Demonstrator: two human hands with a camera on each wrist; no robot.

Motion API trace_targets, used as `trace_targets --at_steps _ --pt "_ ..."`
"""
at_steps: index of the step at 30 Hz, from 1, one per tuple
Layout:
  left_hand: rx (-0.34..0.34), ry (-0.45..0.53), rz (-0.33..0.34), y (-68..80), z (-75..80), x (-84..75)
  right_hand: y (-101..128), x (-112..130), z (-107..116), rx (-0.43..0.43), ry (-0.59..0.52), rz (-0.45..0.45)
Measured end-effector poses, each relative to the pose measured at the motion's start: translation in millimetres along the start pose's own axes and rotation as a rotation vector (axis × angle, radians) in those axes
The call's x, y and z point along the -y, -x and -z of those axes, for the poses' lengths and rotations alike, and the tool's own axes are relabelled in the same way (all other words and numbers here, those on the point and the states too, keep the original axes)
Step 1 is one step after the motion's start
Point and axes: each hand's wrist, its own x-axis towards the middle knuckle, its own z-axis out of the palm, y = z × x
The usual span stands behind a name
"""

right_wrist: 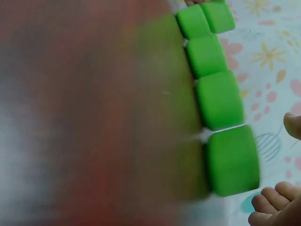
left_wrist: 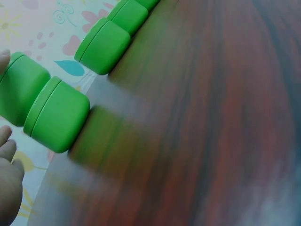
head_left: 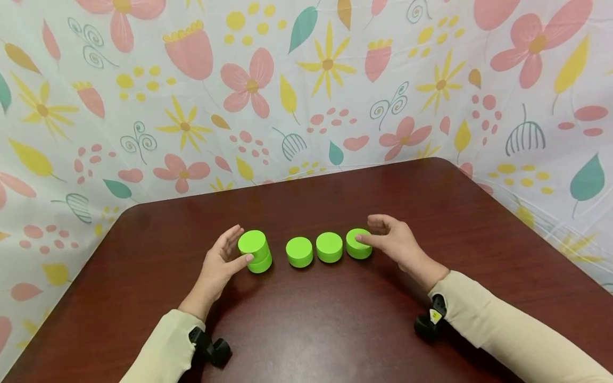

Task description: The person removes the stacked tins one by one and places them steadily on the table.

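In the head view my left hand (head_left: pixel 215 263) is at the left end of a row of bright green round blocks. Its thumb and fingers spread around the upper block (head_left: pixel 253 242), which sits upright on a lower block (head_left: pixel 261 264). Whether the skin touches it I cannot tell. My right hand (head_left: pixel 395 242) is at the right end, thumb and fingers apart, beside the rightmost block (head_left: pixel 358 250); its thumb overlaps that block's top in the head view. In the right wrist view this block (right_wrist: pixel 233 162) stands free of the fingers (right_wrist: pixel 273 200).
Two more green blocks, one left (head_left: pixel 299 252) and one right (head_left: pixel 329 248), stand singly between the hands. The dark reddish-brown table (head_left: pixel 316 324) has rounded far corners. A white cloth (head_left: pixel 287 106) with flower prints hangs behind it. Each wrist carries a black camera.
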Motion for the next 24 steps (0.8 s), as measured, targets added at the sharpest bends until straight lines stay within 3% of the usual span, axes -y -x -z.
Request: trace_targets --at_steps 8,16,24 --pt "0.062 -0.043 0.080 1.1 9.4 4.5 -17.0 38.6 -14.5 0.059 -0.033 0.071" --pt "0.104 -0.076 0.160 -0.2 9.3 9.0 -28.1 67.8 -60.1 0.167 -0.014 0.163" --pt "0.116 -0.114 0.178 -2.7 8.1 7.9 -34.8 88.0 -102.8 0.310 0.086 0.198"
